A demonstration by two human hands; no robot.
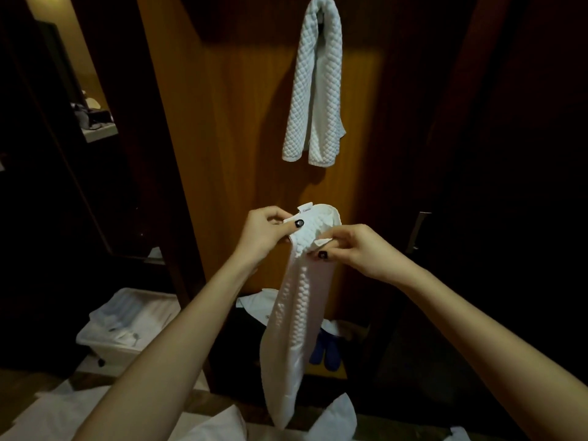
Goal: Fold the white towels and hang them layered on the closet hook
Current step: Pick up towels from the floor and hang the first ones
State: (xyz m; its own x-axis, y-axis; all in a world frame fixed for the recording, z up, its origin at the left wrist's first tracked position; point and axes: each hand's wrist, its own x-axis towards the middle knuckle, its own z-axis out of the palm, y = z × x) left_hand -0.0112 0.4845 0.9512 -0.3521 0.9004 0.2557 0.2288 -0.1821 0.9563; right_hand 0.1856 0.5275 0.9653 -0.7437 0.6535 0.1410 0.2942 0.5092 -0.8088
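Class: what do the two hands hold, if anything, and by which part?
The left hand and right hand pinch a white towel at its upper end.

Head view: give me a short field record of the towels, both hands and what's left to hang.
hung: quilted white towel, draped doubled high on the wooden panel, both ends hanging down
in hands: second white towel, folded into a narrow strip, hanging below the hands
left hand: pinches the strip's top edge
right hand: pinches the same top edge, beside the left
remaining: second white towel not yet hung over the first
floor: bin of white linen, lower left
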